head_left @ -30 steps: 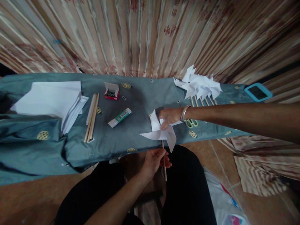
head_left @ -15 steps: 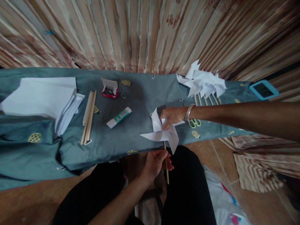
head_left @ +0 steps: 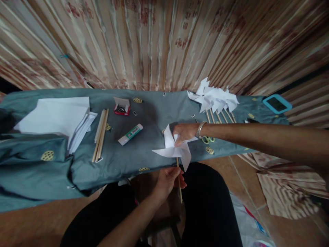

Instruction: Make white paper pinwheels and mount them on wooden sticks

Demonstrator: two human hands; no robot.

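A white paper pinwheel [head_left: 171,151] lies at the table's front edge, its wooden stick [head_left: 180,188] jutting out over my lap. My left hand [head_left: 168,180] pinches that stick just below the paper blades. On the pinwheel's centre presses the thumb of my right hand [head_left: 185,133], with the other fingers curled behind the blades and partly hidden. The pin at the centre cannot be seen under the thumb. Beside my right wrist, partly covered by it, lie scissors with yellow-green handles [head_left: 207,139].
On the blue-grey tablecloth [head_left: 151,116] are a glue stick [head_left: 130,134], a red box of pins [head_left: 121,109], wooden sticks [head_left: 101,137] and a stack of white paper [head_left: 56,115]. Several finished pinwheels [head_left: 213,97] lie at the back right, near a blue-framed device [head_left: 277,104]. A curtain [head_left: 154,44] hangs behind.
The whole view has shifted slightly, with the table's back edge lower in the picture. Both hands keep the same hold on the pinwheel and its stick.
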